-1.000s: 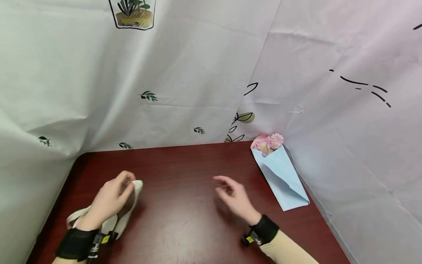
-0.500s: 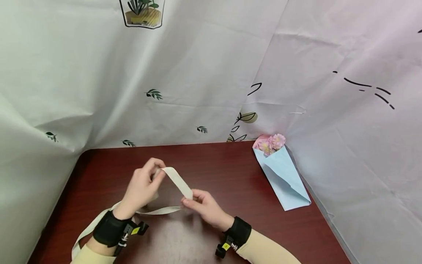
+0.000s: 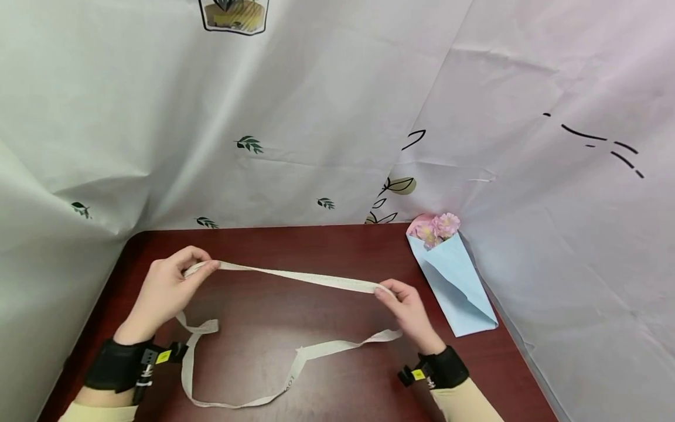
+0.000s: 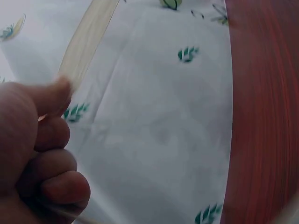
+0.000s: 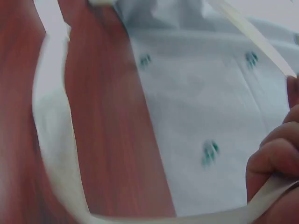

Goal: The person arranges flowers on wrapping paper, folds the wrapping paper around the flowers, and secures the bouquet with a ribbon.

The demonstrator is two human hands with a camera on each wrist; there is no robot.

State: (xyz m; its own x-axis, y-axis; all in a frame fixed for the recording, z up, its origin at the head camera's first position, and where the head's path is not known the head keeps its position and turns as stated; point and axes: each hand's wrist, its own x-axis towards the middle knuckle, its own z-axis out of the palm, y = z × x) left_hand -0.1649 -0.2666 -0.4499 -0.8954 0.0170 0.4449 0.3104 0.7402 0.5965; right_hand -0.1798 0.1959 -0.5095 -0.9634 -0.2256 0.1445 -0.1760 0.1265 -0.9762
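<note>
A cream fabric ribbon (image 3: 311, 278) is stretched between both hands above the table. My left hand (image 3: 171, 287) pinches it between thumb and forefinger at the left; in the left wrist view the other fingers (image 4: 65, 186) are curled. At the right end of the taut span, my right hand (image 3: 408, 308) pinches the ribbon with thumb and fingers. From both hands the rest of the ribbon hangs down and loops over the tabletop, with small dark lettering on one stretch. In the right wrist view a loose length of ribbon (image 5: 56, 126) runs from under the curled fingers (image 5: 275, 158).
A light blue paper envelope-like wrap (image 3: 459, 281) with pink flowers (image 3: 440, 228) lies at the table's right edge. The dark red-brown table (image 3: 253, 351) backs onto a white printed cloth (image 3: 295, 117), which also hangs at both sides.
The left hand came rightward with the ribbon, then moved back left. The right hand took hold of the ribbon and drew it to the right, so the span between the hands is now taut.
</note>
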